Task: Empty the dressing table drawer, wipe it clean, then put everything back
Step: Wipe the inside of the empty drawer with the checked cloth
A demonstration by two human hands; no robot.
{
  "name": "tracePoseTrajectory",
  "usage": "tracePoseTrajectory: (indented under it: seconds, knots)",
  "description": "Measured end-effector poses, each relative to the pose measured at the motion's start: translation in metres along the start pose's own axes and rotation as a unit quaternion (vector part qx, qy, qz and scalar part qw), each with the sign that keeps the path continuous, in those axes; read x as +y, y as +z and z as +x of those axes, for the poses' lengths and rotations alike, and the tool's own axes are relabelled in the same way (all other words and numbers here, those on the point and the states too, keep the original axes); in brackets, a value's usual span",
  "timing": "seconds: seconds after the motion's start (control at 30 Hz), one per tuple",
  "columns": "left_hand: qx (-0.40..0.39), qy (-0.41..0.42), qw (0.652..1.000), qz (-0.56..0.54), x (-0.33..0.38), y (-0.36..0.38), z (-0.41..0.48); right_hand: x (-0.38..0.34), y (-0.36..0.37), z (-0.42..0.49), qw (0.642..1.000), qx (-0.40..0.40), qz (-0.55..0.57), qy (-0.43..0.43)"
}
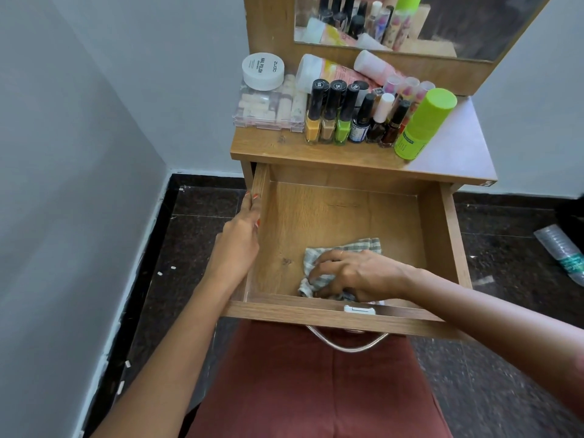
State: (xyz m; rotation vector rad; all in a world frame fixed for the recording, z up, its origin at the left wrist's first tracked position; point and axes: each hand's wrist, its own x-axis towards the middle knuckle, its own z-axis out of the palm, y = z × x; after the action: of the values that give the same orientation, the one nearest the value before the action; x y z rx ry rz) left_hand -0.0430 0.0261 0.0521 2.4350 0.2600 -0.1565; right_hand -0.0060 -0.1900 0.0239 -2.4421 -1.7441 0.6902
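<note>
The wooden drawer (448, 235) is pulled fully out, and its floor holds only a checked grey cloth (354, 246) near the front. My right hand (357, 275) lies on the cloth with fingers curled into it, pressing it to the drawer floor. My left hand (241, 229) grips the drawer's left side wall, fingers over the top edge. On the dressing table top (271, 148) stand several nail polish bottles (330, 113), a green spray can (425, 124), a white jar (263, 70) on a clear plastic box (268, 107), and tubes lying down (319, 72).
A mirror (442, 23) rises behind the table top. A grey wall runs along the left, close to the drawer. The floor is dark stone, with a plastic bottle (561, 248) lying at the right. A metal handle (346, 341) hangs below the drawer front, above my lap.
</note>
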Motion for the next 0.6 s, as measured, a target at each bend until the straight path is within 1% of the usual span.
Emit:
tracePoseTrajectory:
  seconds: [0.1, 0.17, 0.33, 0.4, 0.5, 0.6]
  knots:
    - [-0.001, -0.003, 1.000, 0.011, 0.000, 0.001, 0.000, -0.007, -0.002, 0.023, 0.998, 0.039, -0.018, -0.039]
    - [-0.002, -0.006, 1.000, 0.018, -0.001, 0.001, 0.001, -0.017, -0.005, 0.045, 0.997, 0.051, -0.039, -0.049]
    - [-0.002, -0.011, 1.000, 0.027, 0.000, 0.001, 0.000, -0.032, -0.015, 0.083, 0.995, -0.008, -0.103, -0.011]
    - [0.003, -0.008, 1.000, 0.024, 0.001, 0.002, 0.000, -0.032, -0.013, 0.079, 0.997, 0.005, -0.082, -0.011]
    - [0.008, -0.005, 1.000, 0.022, 0.001, 0.002, 0.000, -0.030, -0.009, 0.064, 0.999, 0.035, -0.015, -0.021]
    - [0.012, 0.001, 1.000, 0.018, 0.000, 0.002, 0.000, -0.020, -0.009, 0.044, 1.000, 0.012, 0.011, 0.004]
